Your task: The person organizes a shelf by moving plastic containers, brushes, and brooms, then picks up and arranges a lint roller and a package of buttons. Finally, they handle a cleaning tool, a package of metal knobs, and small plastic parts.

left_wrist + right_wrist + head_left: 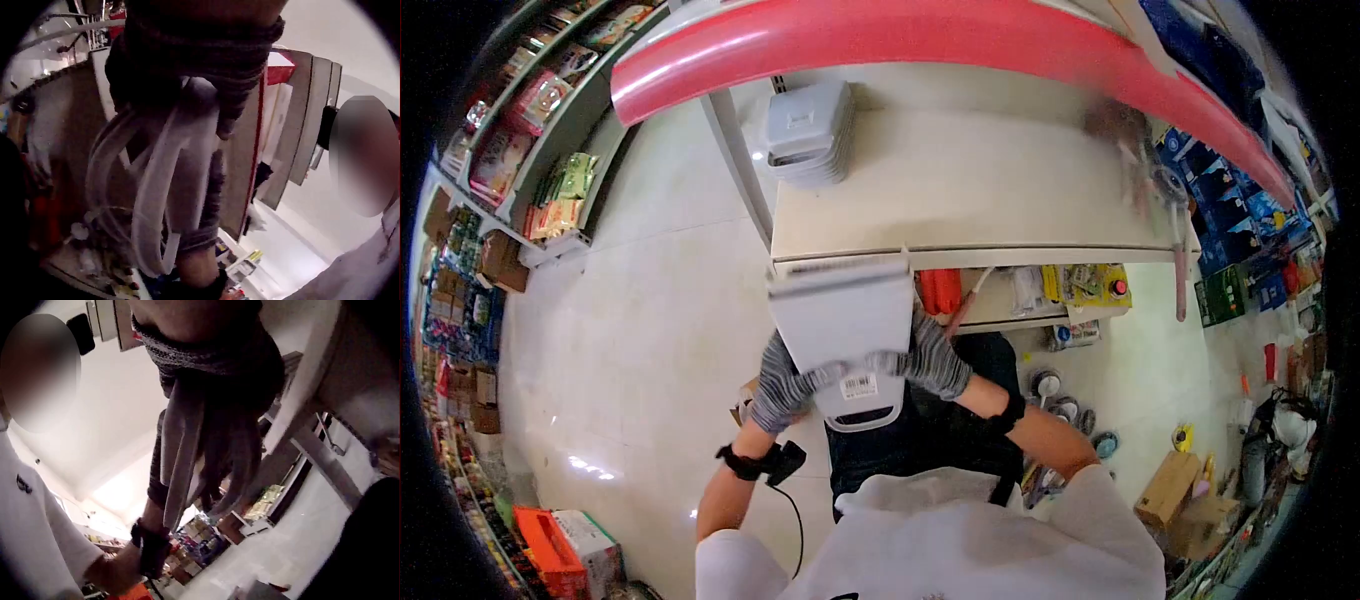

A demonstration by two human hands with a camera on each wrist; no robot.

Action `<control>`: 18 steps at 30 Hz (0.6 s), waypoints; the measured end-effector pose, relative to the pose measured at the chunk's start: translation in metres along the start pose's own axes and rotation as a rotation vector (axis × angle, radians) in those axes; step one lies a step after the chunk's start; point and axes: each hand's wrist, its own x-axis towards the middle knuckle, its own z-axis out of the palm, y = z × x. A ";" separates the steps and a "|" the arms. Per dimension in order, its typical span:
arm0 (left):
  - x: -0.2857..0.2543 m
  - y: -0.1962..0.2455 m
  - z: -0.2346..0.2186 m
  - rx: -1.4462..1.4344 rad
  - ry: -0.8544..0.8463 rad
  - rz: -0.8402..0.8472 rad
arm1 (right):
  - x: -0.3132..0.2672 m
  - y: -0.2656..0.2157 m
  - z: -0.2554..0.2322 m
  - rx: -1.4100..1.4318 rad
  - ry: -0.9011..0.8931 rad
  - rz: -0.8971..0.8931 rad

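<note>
Several nested light grey plastic pieces (845,335) with loop handles are held in front of the body, close to the shelf's front edge. A white barcode label (859,386) shows near the handle end, which points toward the person. My left hand (788,385), in a striped grey knit glove, grips one side. On the opposite side my gloved right hand (935,362) grips too, with both thumbs over the top face. In the left wrist view the curved handles (153,200) hang below the glove. Fingers under the stack are mostly hidden.
A similar grey stack (810,125) stands at the left of the cream shelf (990,190). A red rounded bar (920,35) crosses overhead. Packaged goods (1085,285) sit on the lower shelf. Cardboard boxes (1168,488) lie at right, stocked shelving (540,110) at left.
</note>
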 end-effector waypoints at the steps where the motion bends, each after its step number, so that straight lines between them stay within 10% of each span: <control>1: 0.011 0.017 -0.001 0.021 0.044 0.018 | 0.016 -0.017 -0.006 0.082 0.005 0.048; 9: 0.173 0.102 -0.055 -0.170 -0.160 0.105 | 0.203 -0.056 -0.036 0.762 0.142 0.310; 10: 0.198 0.103 -0.070 0.267 -0.182 0.362 | 0.223 -0.071 -0.041 0.713 0.175 0.315; 18: 0.273 0.108 -0.115 -0.102 0.066 0.027 | 0.277 -0.072 -0.068 0.605 0.260 0.382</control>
